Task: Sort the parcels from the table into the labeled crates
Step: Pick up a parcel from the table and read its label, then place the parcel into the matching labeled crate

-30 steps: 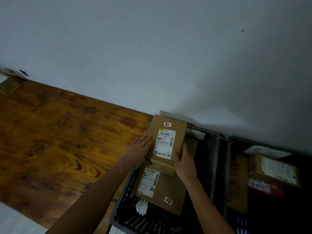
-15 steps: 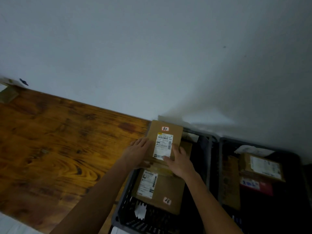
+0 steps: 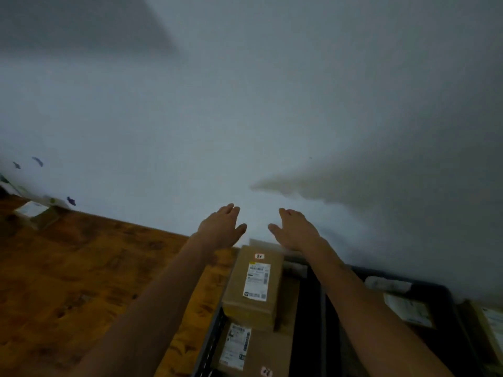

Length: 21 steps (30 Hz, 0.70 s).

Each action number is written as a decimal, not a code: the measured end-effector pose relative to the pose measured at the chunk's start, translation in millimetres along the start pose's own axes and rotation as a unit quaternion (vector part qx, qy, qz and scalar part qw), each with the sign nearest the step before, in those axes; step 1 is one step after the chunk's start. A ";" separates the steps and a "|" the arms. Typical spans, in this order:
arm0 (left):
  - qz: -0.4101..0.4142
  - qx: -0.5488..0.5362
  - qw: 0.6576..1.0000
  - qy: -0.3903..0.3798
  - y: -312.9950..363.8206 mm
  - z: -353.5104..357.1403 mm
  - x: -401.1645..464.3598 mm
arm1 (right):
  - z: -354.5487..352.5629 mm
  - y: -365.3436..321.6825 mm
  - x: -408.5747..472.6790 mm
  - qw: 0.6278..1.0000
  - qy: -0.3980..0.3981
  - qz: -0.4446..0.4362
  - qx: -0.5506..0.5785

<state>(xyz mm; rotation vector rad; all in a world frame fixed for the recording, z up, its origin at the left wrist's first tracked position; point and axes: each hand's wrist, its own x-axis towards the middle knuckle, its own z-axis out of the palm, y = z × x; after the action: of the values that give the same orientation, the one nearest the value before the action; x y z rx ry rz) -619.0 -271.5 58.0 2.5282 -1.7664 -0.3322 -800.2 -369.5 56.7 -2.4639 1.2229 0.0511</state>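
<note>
Both the left hand point(image 3: 220, 229) and right hand point(image 3: 295, 231) have let go of the labeled parcel point(image 3: 254, 284) and now hang flat-fingered and empty above it at lower centre, so it looks delivered into the black crate point(image 3: 211, 341).

A brown cardboard parcel point(image 3: 251, 285) with a white shipping label and a small red-marked sticker is lying flat inside the dark crate point(image 3: 211, 341), stacked on a larger brown parcel point(image 3: 254, 352) that is showing its own label beneath it.
</note>
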 end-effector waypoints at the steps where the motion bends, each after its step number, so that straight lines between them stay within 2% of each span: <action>1: 0.001 0.003 1.000 0.012 2.1 -14.8 -2.8 | -14.4 -4.2 -2.7 1.000 0.008 -0.006 -0.011; 11: -0.012 0.037 0.990 0.136 11.4 -163.2 -47.5 | -160.7 -53.0 -42.1 0.986 0.132 -0.063 -0.077; 21: -0.040 0.050 0.974 0.217 3.8 -251.1 -98.6 | -234.1 -106.7 -68.3 0.972 0.188 -0.099 -0.101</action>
<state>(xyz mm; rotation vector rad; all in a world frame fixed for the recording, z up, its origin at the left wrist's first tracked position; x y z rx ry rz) -605.5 -203.5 318.7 2.4892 -1.5473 0.2986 -792.1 -343.1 321.5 -2.8547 1.1536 -0.3803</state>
